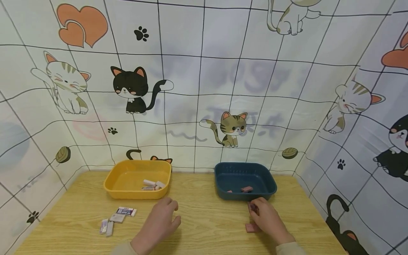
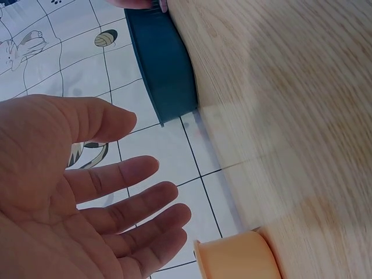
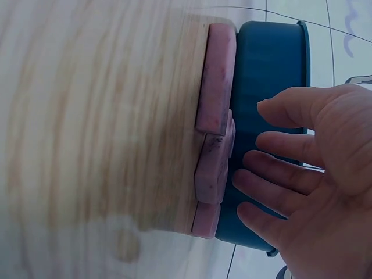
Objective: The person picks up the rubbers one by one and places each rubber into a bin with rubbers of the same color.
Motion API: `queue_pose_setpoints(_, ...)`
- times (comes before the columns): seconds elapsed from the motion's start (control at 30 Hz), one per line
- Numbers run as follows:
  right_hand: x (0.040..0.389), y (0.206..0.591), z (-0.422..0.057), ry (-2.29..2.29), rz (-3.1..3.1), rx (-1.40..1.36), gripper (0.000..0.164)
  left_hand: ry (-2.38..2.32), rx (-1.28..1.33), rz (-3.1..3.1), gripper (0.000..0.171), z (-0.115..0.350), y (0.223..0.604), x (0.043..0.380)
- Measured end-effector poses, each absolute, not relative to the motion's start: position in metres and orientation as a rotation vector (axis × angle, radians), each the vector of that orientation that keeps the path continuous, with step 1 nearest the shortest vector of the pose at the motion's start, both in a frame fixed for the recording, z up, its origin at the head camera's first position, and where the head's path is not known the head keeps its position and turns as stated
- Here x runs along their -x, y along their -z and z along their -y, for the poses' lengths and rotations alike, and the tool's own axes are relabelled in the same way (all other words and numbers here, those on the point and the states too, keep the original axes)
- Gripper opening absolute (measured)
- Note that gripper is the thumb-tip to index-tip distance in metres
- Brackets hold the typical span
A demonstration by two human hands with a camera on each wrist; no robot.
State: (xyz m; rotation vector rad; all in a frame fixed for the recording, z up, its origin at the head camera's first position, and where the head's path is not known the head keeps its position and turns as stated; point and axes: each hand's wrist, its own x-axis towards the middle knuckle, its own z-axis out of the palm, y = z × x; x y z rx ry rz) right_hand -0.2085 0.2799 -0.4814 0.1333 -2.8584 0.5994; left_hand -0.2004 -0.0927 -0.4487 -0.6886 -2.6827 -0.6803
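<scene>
My left hand (image 1: 160,221) hovers over the table between two baskets. Its fingers are relaxed and slightly bent, and the palm (image 2: 35,203) holds nothing. Close to the front of the dark blue basket (image 1: 245,168) is my right hand (image 1: 267,216). In the right wrist view its loosely bent fingers (image 3: 276,180) hold nothing and stand apart from several pink erasers (image 3: 218,81) on the table. One pink eraser (image 1: 251,228) shows beside the right hand in the head view; others are partly hidden by it. More pink erasers (image 1: 247,189) lie inside the blue basket.
A yellow basket (image 1: 127,194) stands at the back left with several white erasers (image 1: 149,182) in it. Several more white erasers (image 1: 118,217), some in printed sleeves, lie on the wooden table (image 1: 204,219) in front of it. A cat-patterned cloth (image 1: 181,78) hangs behind.
</scene>
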Motion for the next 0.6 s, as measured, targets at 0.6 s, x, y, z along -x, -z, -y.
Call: queue_pose_setpoints(0.6,0.217,0.49,-0.283,-0.518,2.876,-0.18,0.017,0.714,0.777,2.706,0.014,0.079,0.449,0.197)
